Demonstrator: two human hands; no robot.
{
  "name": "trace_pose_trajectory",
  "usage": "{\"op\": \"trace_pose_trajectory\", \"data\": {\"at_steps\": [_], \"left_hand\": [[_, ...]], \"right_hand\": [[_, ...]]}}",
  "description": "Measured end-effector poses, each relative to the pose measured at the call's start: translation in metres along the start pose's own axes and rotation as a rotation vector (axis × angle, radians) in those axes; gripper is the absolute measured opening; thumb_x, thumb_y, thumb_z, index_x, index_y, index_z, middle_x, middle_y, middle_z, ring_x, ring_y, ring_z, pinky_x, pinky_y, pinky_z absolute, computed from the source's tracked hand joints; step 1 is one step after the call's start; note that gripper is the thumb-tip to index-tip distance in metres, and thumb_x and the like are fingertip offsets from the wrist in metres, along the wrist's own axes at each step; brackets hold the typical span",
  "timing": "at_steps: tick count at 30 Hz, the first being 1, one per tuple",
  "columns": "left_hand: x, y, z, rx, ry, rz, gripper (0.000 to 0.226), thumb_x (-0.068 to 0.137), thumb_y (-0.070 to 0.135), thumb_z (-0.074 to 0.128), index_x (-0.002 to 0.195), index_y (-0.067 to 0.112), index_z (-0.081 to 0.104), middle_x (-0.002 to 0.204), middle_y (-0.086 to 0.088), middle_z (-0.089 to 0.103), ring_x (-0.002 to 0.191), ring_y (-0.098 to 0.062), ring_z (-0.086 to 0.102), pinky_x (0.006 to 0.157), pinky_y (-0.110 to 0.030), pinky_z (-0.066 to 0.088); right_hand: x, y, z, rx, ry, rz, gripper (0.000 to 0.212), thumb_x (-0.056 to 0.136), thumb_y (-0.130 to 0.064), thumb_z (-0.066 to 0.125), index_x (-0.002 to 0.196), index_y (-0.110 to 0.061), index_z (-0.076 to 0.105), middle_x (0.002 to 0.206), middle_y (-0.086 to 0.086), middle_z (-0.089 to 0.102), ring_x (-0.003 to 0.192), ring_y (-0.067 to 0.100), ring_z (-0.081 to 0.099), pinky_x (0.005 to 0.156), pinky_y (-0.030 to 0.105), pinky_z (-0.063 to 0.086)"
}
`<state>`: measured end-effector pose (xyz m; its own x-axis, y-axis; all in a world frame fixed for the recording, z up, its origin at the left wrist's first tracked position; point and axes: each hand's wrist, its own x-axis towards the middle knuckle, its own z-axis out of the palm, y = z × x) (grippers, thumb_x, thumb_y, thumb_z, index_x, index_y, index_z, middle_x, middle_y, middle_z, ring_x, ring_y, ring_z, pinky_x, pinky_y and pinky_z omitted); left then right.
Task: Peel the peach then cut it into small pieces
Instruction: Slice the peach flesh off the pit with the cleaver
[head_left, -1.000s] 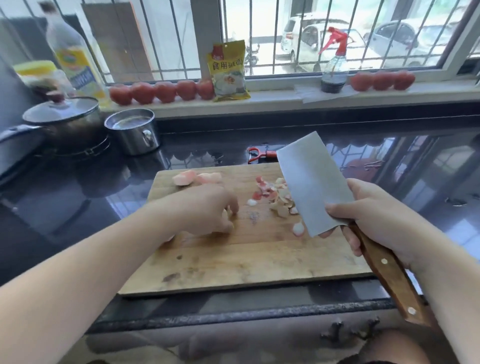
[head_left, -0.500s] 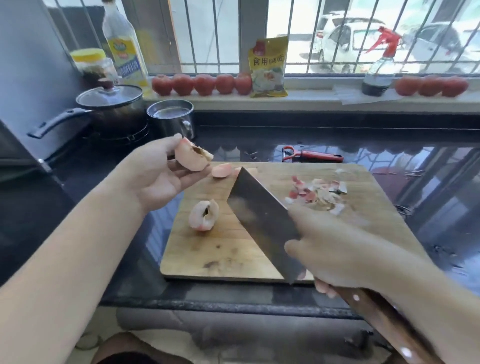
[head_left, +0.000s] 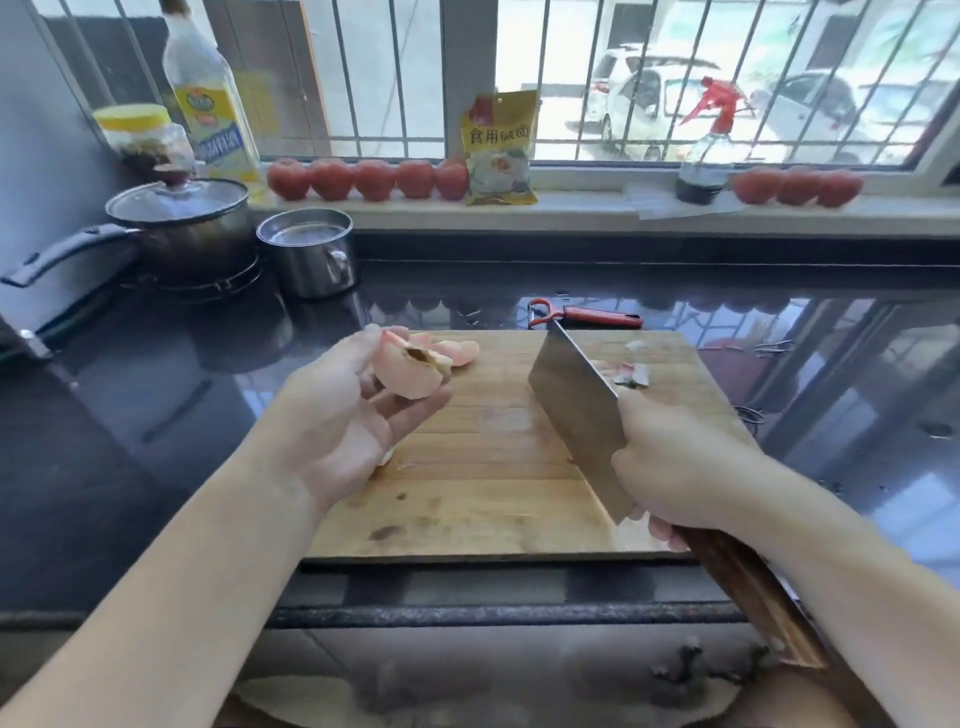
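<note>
A: Site was a dark, glossy kitchen counter (head_left: 519, 291) under a barred window, with a wooden cutting board (head_left: 488, 467) at its front edge. Where was the peach?

B: A peeled peach piece (head_left: 408, 376), pit hollow showing, lay cradled in the fingers of the left hand (head_left: 343, 421), held above the board's left side. More slices (head_left: 457, 351) lay on the board just behind it. A scatter of peelings (head_left: 631, 371) sat at the far right of the board, partly hidden by the cleaver (head_left: 576, 415).

A: And the right hand (head_left: 675, 467)?

B: Wrapped firmly round the cleaver's wooden handle, blade tilted over the board.

A: Further out?

B: Red peeler (head_left: 584, 314) just beyond the board. Lidded saucepan (head_left: 179, 223) and steel pot (head_left: 309, 252) back left. Tomatoes (head_left: 369, 179), a yellow packet (head_left: 498, 148), oil bottle (head_left: 210, 98), jar (head_left: 140, 135) and spray bottle (head_left: 709, 150) along the sill.
</note>
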<state>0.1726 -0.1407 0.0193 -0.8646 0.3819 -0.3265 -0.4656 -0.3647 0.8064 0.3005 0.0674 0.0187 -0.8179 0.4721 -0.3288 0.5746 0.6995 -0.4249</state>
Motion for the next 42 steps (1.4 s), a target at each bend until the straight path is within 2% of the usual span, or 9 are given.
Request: {"op": "trace_pose_trajectory", "data": {"at_steps": [4,9,13,17,20,24,28,31,42], "left_hand": [[0.006,-0.019,0.010,0.085,-0.095,-0.050,0.039,0.107,0.030,0.051,0.126,0.001,0.070,0.119,-0.017,0.075,0.100,-0.035,0.072,0.082,-0.043,0.064],[0.010,-0.027,0.011,0.129,-0.141,-0.063,0.027,0.102,0.011,0.056,0.100,0.015,0.083,0.123,-0.017,0.072,0.091,-0.033,0.073,0.094,-0.050,0.060],[0.010,-0.036,0.013,0.219,-0.150,-0.101,0.020,0.096,0.002,0.063,0.116,0.004,0.065,0.107,-0.018,0.065,0.096,-0.032,0.069,0.078,-0.041,0.065],[0.012,-0.044,0.015,0.246,-0.287,-0.143,0.054,0.074,-0.013,0.077,0.123,0.003,0.062,0.104,-0.017,0.065,0.094,-0.026,0.069,0.079,-0.034,0.063],[0.014,-0.050,0.022,0.280,-0.327,-0.157,0.062,0.076,-0.025,0.068,0.130,0.004,0.059,0.097,-0.014,0.068,0.084,-0.019,0.074,0.073,-0.026,0.062],[0.027,-0.064,0.039,0.464,-0.326,-0.104,0.062,0.077,-0.013,0.074,0.133,0.009,0.060,0.082,0.006,0.073,0.082,-0.006,0.072,0.077,-0.024,0.054],[0.043,-0.064,0.061,0.492,-0.405,-0.101,0.079,0.064,0.002,0.081,0.138,0.016,0.056,0.108,-0.011,0.076,0.096,-0.022,0.073,0.077,-0.030,0.063],[0.058,-0.056,0.079,0.423,-0.434,-0.112,0.073,0.070,-0.002,0.078,0.136,0.016,0.052,0.112,-0.025,0.075,0.096,-0.034,0.076,0.075,-0.033,0.065],[0.107,-0.079,0.077,0.314,-0.534,-0.057,0.057,0.084,0.004,0.080,0.137,0.018,0.067,0.118,-0.010,0.073,0.089,-0.016,0.068,0.077,-0.027,0.057]], "right_hand": [[0.006,0.026,-0.017,0.019,0.027,0.045,0.012,0.088,-0.005,0.036,0.093,-0.015,0.039,0.079,0.024,0.069,0.049,0.037,0.066,0.050,0.052,0.059],[0.000,0.038,-0.037,0.195,0.036,-0.042,0.021,0.089,-0.001,0.041,0.100,-0.016,0.051,0.062,0.021,0.068,0.039,0.027,0.055,0.043,0.035,0.053],[0.009,0.053,-0.057,0.376,0.078,-0.101,0.021,0.092,-0.005,0.048,0.105,-0.020,0.053,0.072,0.024,0.071,0.045,0.030,0.054,0.049,0.038,0.049],[0.018,0.082,-0.063,0.541,0.136,-0.114,0.020,0.097,-0.010,0.052,0.114,-0.020,0.056,0.076,0.029,0.070,0.046,0.031,0.049,0.050,0.037,0.047],[0.025,0.097,-0.056,0.582,0.131,-0.116,0.019,0.099,-0.007,0.050,0.114,-0.016,0.055,0.067,0.021,0.070,0.041,0.029,0.045,0.045,0.032,0.044],[0.029,0.111,-0.046,0.632,0.152,-0.134,0.022,0.100,-0.007,0.051,0.118,-0.019,0.056,0.060,0.021,0.063,0.042,0.029,0.045,0.046,0.032,0.042],[0.046,0.119,-0.050,0.623,0.178,-0.117,0.023,0.102,-0.012,0.053,0.122,-0.022,0.055,0.063,0.017,0.063,0.046,0.029,0.051,0.051,0.038,0.046],[0.060,0.119,-0.055,0.765,0.158,-0.165,0.023,0.104,-0.014,0.052,0.125,-0.024,0.056,0.091,0.013,0.073,0.047,0.025,0.051,0.050,0.036,0.046],[0.096,0.101,-0.035,1.168,-0.003,-0.360,0.023,0.106,-0.013,0.046,0.126,-0.014,0.055,0.090,0.015,0.073,0.035,0.016,0.039,0.035,0.024,0.037]]}}
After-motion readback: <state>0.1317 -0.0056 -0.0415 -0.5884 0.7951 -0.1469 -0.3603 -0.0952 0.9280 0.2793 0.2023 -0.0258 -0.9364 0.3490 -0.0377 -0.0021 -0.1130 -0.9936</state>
